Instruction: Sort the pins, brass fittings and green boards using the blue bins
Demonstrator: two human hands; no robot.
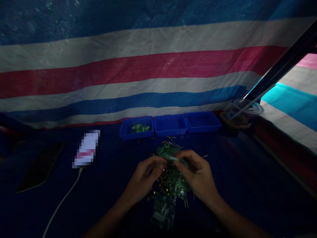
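Note:
My left hand (148, 172) and my right hand (198, 172) are raised over a pile, thumbs and fingers pinching a small clear greenish plastic bag (171, 158) between them. What the bag contains is too dark to make out. Beneath my hands lies a heap of screws (164, 185) with brass-coloured heads, mixed with small pale plastic pieces (178, 188). At the near side of the heap rests another clear plastic bag (163, 215), with pale pieces and screws on or in it. Part of the heap is hidden behind my fingers.
Three blue trays stand in a row behind the heap: the left tray (125, 132) holds clear greenish packets, beside a middle tray (170, 133) and a right tray (204, 129). A lit phone (86, 148) with a white cable, a dark phone (41, 168) and a lidded plastic tub (247, 109) flank them.

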